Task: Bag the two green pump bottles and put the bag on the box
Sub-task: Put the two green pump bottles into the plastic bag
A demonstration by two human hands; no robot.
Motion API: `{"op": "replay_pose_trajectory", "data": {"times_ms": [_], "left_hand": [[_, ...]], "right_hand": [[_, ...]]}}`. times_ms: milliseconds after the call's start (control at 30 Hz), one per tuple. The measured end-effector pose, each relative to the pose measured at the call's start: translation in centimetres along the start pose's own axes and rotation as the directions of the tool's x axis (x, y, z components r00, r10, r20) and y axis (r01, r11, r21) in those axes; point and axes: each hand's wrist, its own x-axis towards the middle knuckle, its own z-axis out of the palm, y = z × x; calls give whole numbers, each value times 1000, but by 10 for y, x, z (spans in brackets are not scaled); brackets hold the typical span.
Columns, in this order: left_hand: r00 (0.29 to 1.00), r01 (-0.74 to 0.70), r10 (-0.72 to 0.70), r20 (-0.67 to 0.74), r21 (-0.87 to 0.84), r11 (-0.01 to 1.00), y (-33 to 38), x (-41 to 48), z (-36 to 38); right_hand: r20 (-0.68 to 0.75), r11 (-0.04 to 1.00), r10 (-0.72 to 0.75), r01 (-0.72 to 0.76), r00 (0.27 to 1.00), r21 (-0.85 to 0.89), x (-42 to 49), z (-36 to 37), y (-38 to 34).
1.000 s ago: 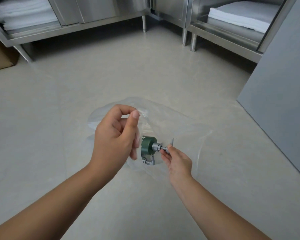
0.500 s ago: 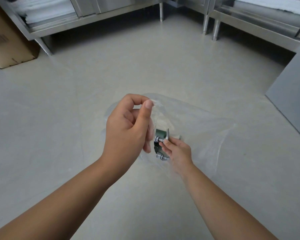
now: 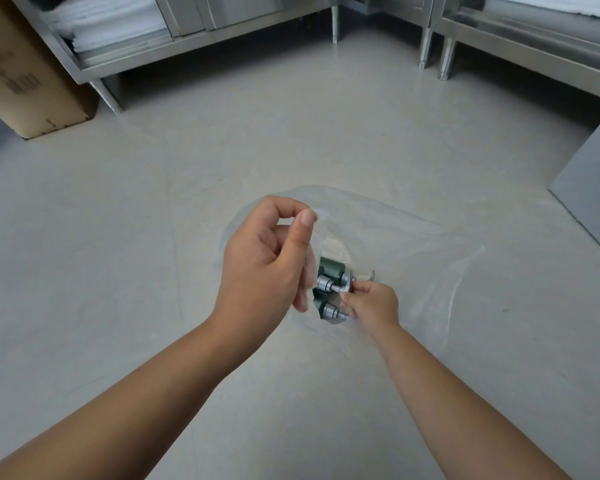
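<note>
A clear plastic bag [image 3: 395,237] hangs open in front of me above the floor. My left hand [image 3: 267,258] pinches the bag's rim between thumb and forefinger and holds the mouth up. Two green pump bottles [image 3: 329,268] with silver pump heads sit side by side in the mouth of the bag, pumps pointing right. My right hand [image 3: 371,301] pinches the silver pump heads. The bottles' lower bodies are hidden behind my left hand.
A brown cardboard box [image 3: 25,77] stands on the floor at the far left. Stainless steel shelving [image 3: 201,36] with stacked white sheets runs along the back and right. A grey panel [image 3: 596,188] stands at the right edge. Bare floor lies all around.
The view has swung left, so the cardboard box has come into view. My right hand has pushed the bottles deeper into the bag; the second green bottle now shows beside the first.
</note>
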Motion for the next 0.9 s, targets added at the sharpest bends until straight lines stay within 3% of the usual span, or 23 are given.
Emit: {"op": "replay_pose_trajectory", "data": {"times_ms": [500, 900], "left_hand": [[997, 63, -66, 34, 68, 996, -20, -13, 21], [996, 54, -58, 68, 68, 996, -18, -11, 49]], "right_hand": [[48, 985, -131, 136, 990, -108, -26, -73, 15], [-217, 987, -122, 95, 968, -131, -41, -151, 37]]}}
